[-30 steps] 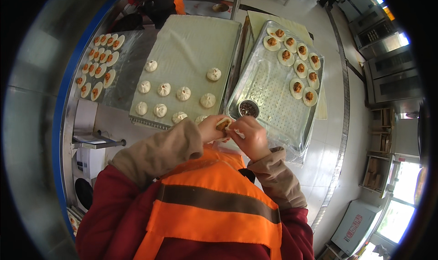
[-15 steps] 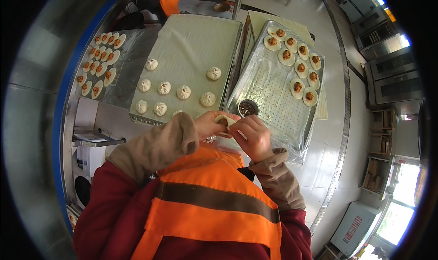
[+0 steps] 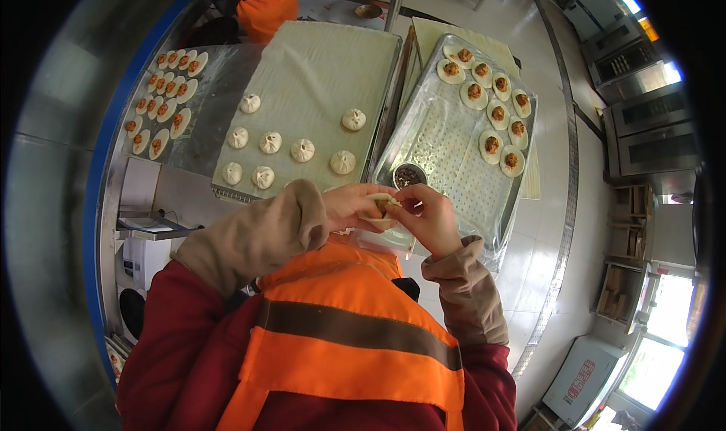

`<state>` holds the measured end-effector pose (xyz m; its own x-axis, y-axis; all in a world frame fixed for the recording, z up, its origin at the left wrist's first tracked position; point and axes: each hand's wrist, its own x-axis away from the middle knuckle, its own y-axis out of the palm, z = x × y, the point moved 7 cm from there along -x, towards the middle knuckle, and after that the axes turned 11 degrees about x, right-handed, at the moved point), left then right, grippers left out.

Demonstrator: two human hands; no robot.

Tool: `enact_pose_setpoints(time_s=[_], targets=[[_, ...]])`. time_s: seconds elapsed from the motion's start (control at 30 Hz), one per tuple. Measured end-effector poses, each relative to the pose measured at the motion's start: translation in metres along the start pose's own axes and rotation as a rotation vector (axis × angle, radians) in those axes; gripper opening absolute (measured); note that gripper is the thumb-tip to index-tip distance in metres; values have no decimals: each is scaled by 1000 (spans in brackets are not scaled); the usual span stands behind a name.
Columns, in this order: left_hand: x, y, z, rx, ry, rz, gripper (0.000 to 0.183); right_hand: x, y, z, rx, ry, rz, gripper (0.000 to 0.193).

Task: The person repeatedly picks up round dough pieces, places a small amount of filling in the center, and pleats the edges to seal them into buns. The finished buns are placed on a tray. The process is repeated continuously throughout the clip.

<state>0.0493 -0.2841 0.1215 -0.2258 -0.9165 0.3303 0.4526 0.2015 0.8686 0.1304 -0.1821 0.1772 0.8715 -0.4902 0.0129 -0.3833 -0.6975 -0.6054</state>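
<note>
Our left hand cups the filled bun; right-hand fingers pinch its rim closed; squeezing hard could burst filling out.

Both hands, left hand and right hand, apparently pinch a dumpling.

A pale tiled floor is being lit by daylight coming through windows at the lower right of the frame. Steel ovens are being seen stacked at the upper right, with wooden shelves below them. A steel table with a blue edge is filling the left.
</note>
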Motion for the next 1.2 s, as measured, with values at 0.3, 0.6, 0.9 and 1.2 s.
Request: enact_pose_setpoints(time_s=[0.3, 0.6, 0.9, 1.2], targets=[[0, -22, -1, -109, 123, 182, 34, 16, 0, -23, 122, -256, 205, 16], [4, -23, -8, -244, 10, 282, 39, 15, 3, -45, 293, -568, 165, 15], [-11, -12, 1, 55, 65, 69, 38, 10, -3, -7, 198, -19, 26, 25], [-12, -23, -2, -371, 48, 210, 33, 11, 2, -22, 214, -111, 105, 9]])
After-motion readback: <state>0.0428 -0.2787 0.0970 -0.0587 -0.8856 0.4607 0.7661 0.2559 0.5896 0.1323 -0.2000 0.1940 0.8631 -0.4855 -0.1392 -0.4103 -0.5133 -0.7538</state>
